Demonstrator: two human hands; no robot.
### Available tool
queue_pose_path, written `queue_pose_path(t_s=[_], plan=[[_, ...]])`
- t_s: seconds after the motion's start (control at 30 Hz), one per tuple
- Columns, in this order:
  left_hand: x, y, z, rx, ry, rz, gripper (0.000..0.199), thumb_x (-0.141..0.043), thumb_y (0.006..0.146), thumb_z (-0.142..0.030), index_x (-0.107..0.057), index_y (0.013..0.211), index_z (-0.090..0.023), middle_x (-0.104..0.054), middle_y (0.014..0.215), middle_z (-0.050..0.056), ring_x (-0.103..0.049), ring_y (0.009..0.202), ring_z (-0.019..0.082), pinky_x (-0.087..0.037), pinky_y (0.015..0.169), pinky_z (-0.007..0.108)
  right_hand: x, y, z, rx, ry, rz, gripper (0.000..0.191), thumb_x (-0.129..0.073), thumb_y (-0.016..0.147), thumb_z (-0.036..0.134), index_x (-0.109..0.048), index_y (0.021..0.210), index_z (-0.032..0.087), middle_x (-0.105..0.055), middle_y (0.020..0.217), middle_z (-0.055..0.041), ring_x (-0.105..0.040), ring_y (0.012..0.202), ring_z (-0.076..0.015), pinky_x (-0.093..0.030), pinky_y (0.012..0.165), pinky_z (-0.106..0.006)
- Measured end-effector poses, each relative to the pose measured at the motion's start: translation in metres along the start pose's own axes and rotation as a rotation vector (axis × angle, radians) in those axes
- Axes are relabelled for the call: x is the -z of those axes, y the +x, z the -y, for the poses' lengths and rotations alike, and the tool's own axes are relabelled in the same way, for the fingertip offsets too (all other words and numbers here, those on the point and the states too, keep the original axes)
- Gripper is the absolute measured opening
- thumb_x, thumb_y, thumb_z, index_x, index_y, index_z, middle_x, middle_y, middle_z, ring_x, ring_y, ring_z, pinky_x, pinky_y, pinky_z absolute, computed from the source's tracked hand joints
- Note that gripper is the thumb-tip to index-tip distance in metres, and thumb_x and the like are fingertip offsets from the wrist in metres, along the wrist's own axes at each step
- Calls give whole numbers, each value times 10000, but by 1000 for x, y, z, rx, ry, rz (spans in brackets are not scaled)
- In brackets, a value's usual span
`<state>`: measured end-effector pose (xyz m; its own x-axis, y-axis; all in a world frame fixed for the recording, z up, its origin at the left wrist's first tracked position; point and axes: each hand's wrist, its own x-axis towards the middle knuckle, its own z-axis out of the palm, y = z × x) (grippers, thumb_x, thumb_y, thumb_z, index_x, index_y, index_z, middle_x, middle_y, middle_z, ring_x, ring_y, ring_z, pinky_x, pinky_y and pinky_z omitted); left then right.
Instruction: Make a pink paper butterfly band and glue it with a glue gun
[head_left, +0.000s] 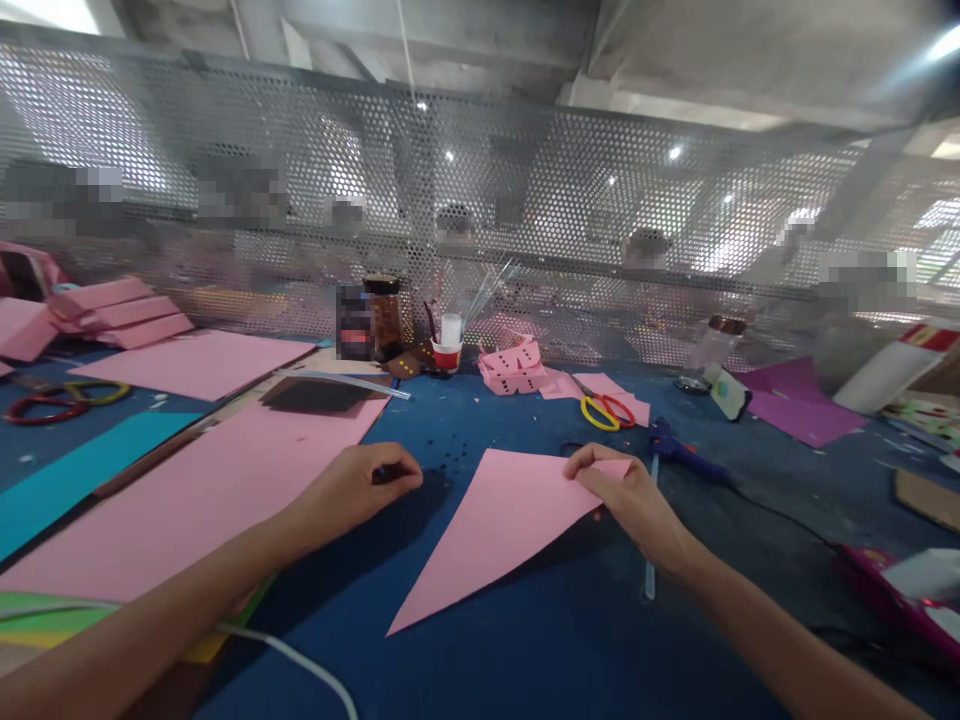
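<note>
A triangular piece of pink paper point(499, 525) is tilted over the blue table point(480, 670), its long point toward me. My right hand point(626, 495) pinches its upper right corner between thumb and fingers. To the left of the paper is my left hand point(375, 478), apart from it, with thumb and fingertips pressed together; whether anything tiny is between them is hidden. Small dark bits point(448, 455) lie on the table beyond my left hand. A large pink sheet point(217, 490) lies under and beyond my left forearm.
Yellow-and-red scissors point(606, 412), a blue glue gun point(686, 453) with a cord and a clear stick point(651, 560) lie at the right. A spotted pink basket point(514, 367), a red cup point(447, 356) and a brown jar point(386, 318) stand at the back. A perforated metal screen point(540, 200) rises behind.
</note>
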<state>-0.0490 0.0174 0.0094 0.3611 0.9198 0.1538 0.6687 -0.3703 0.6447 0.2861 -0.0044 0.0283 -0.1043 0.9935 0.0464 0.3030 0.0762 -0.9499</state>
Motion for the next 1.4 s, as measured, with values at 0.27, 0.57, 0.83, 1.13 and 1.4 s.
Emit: queue_pose_path(t_s=[0.27,0.57,0.83,1.13,1.4], plan=[[-16,7,-9,-403,504,3,259,-459,984,-265,-708,1012,-203,-696,973,59,-578,959,198,-426,873,320,-2,-1,0,23,-30,20,130,-512,771,223,-640,760,203,-551,744,0,-475,618,-128,-421,481,-206],[-18,24,-31,-580,891,110,127,-566,882,-110,-649,811,-177,-638,847,68,-533,891,241,-363,724,357,-5,-5,4,42,-64,18,129,-513,770,233,-639,760,209,-558,718,6,-496,612,-125,-433,496,-203],[-15,51,-40,-399,758,245,156,-577,732,-82,-682,697,-192,-669,755,64,-577,837,238,-386,653,323,-7,-2,-2,41,-36,25,131,-512,772,231,-642,763,214,-562,730,13,-497,622,-121,-459,498,-201],[-16,61,-40,-345,688,277,146,-579,597,-92,-663,597,-211,-642,595,34,-590,708,225,-354,537,292,-6,-3,-3,54,-61,19,135,-509,773,220,-644,764,213,-586,744,10,-509,609,-119,-467,503,-210],[13,37,-50,-216,542,131,119,-515,728,-114,-615,755,-173,-663,789,28,-577,758,172,-387,665,268,-6,-2,-4,65,-61,11,136,-513,778,231,-648,774,213,-595,783,4,-511,614,-120,-472,505,-214]])
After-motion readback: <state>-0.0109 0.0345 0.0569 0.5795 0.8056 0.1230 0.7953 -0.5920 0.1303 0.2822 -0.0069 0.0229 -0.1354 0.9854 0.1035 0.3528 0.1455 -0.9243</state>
